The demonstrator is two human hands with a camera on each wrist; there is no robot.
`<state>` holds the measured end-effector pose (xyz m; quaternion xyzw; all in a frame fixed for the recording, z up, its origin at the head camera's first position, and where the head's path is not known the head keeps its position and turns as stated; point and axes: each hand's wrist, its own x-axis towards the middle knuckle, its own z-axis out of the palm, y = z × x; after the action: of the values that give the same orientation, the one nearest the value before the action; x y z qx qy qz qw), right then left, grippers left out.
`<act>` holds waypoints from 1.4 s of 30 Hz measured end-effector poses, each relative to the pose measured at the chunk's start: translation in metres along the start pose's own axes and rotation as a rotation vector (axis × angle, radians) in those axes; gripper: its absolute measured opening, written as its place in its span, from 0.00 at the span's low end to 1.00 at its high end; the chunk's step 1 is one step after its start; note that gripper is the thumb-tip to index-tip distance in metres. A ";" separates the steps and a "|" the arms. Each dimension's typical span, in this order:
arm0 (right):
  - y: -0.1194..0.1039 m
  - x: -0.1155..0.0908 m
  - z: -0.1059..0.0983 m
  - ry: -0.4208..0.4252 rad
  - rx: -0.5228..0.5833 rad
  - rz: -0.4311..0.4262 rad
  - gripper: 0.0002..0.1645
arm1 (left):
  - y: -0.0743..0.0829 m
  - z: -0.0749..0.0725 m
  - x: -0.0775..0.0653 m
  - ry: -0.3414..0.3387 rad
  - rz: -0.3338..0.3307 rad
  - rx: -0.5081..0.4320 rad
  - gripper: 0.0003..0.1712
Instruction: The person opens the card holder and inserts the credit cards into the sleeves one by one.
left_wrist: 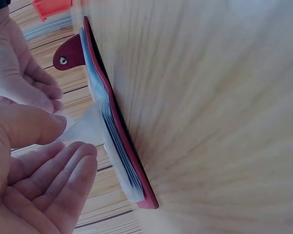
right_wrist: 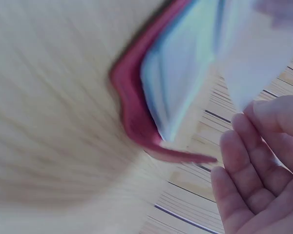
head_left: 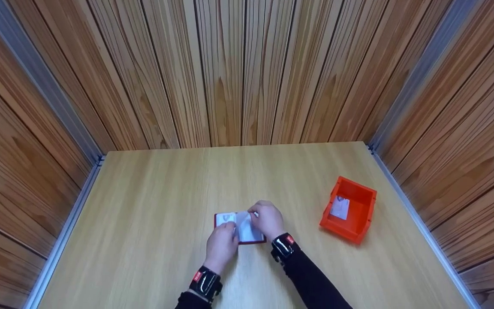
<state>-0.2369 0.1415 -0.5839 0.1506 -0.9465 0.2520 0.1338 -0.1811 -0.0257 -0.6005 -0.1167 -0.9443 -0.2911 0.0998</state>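
Note:
A small red-covered card holder [head_left: 252,243] lies spread on the table, with clear plastic sleeves [left_wrist: 122,163] bound inside and a snap tab [left_wrist: 68,53] on one end. My right hand [head_left: 268,219] pinches the corner of a raised translucent sleeve [right_wrist: 251,68] between thumb and fingers. My left hand [head_left: 222,244] is at the lower middle of the holder in the head view. In the left wrist view its thumb and forefinger close around the edge of the same raised sleeve, the other fingers extended. A pale printed card [head_left: 225,218] shows in the left-hand page.
To the right stands an orange bin [head_left: 363,197], turned at an angle, with a printed card [head_left: 340,207] inside. The wooden table [head_left: 157,193] is bounded by plank walls [head_left: 225,86] at the back and both sides, with metal rails [head_left: 423,240] along the sides.

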 end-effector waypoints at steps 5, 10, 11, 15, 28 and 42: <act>0.000 0.002 -0.007 0.060 0.026 -0.011 0.03 | 0.002 -0.002 0.000 -0.028 -0.055 -0.016 0.15; 0.003 0.002 -0.007 0.068 0.018 -0.002 0.03 | 0.002 -0.005 0.000 -0.048 -0.139 -0.052 0.22; 0.004 0.001 -0.006 0.066 0.019 0.002 0.03 | 0.002 -0.006 0.000 -0.050 -0.156 -0.058 0.23; 0.007 -0.002 -0.002 0.050 0.020 0.018 0.03 | -0.002 -0.006 -0.001 -0.008 -0.178 -0.086 0.24; 0.017 -0.011 0.014 0.047 -0.015 -0.007 0.02 | -0.018 -0.009 -0.001 0.097 -0.206 -0.132 0.18; 0.018 -0.014 0.016 -0.011 -0.040 0.002 0.01 | -0.028 -0.009 0.001 0.060 -0.276 -0.157 0.13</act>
<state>-0.2335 0.1508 -0.6098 0.1484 -0.9523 0.2321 0.1311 -0.1890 -0.0533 -0.6073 0.0155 -0.9224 -0.3781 0.0774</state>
